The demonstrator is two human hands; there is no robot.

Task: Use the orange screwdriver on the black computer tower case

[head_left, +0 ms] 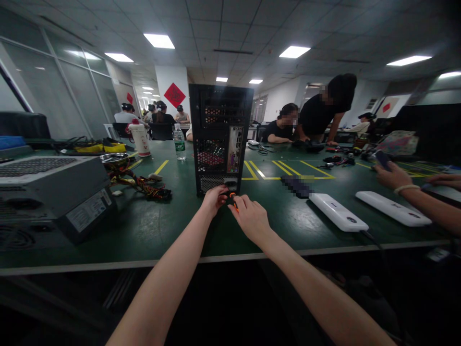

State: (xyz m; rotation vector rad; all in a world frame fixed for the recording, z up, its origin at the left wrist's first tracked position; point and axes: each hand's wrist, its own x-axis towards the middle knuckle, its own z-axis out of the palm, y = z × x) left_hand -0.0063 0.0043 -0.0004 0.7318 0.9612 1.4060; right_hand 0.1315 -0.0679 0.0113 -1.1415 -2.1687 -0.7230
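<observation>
If the right hand [252, 218] tilts its gripped orange tool [233, 195], the computer case [220, 137] could scratch; left hand [214, 199] curled, contents unclear.

- I count my two: one left hand [213, 199], one right hand [252, 218].
- Orange tool [236, 205]: one.
- Black computer case [220, 130]: one.
- Grey power supply units [68, 185], near left: two.
- White oblong devices [333, 210], near right: two.
- Clear bottle [179, 144], far: one.
- White cup [140, 140], far left: one.
- Red wall diamonds [175, 95], far: three.
</observation>
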